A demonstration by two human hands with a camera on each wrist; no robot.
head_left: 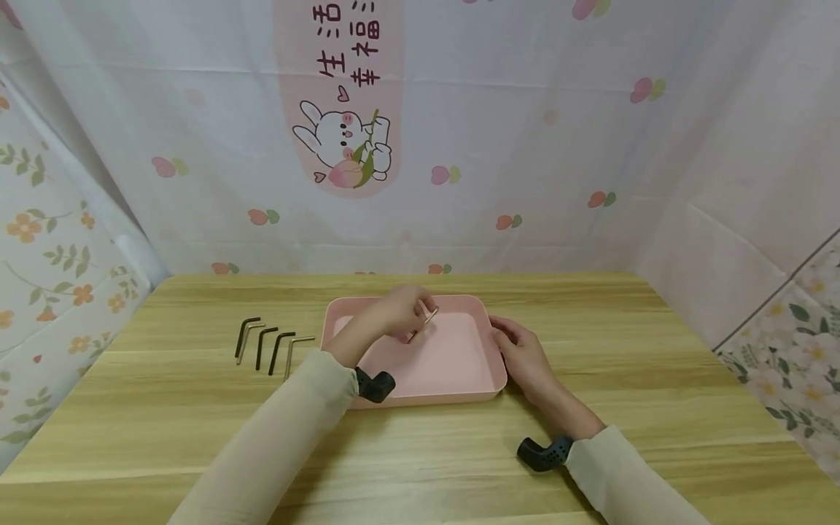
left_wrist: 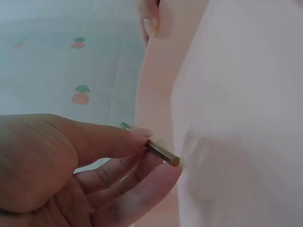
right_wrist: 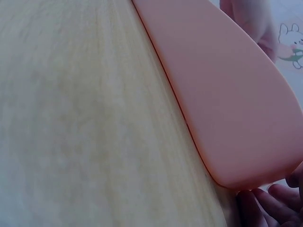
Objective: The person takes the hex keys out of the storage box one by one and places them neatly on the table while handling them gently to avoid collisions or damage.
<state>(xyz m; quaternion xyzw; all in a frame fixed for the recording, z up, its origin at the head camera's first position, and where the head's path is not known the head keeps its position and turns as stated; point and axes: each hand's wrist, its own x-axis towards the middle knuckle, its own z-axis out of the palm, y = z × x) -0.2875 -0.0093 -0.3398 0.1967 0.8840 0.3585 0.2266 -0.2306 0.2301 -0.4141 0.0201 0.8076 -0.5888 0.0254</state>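
Over the pink tray [head_left: 453, 357], my left hand [head_left: 402, 312] pinches a brass-coloured hex key [head_left: 429, 317] between thumb and fingers. The left wrist view shows the same hex key [left_wrist: 161, 152] slanting out past the fingertips, its other part hidden by the hand [left_wrist: 57, 165]. At the tray's right side, my right hand [head_left: 525, 361] holds the wall, thumb by the rim and fingers along the outside. In the right wrist view, fingers [right_wrist: 274, 203] of that hand show at the tray's [right_wrist: 227, 104] corner.
Left of the tray, several L-shaped hex keys lie side by side on the wooden table [head_left: 590, 328], among them a black one [head_left: 265, 346] and a brass-coloured one [head_left: 292, 354]. A printed cloth [head_left: 459, 131] hangs behind the table.
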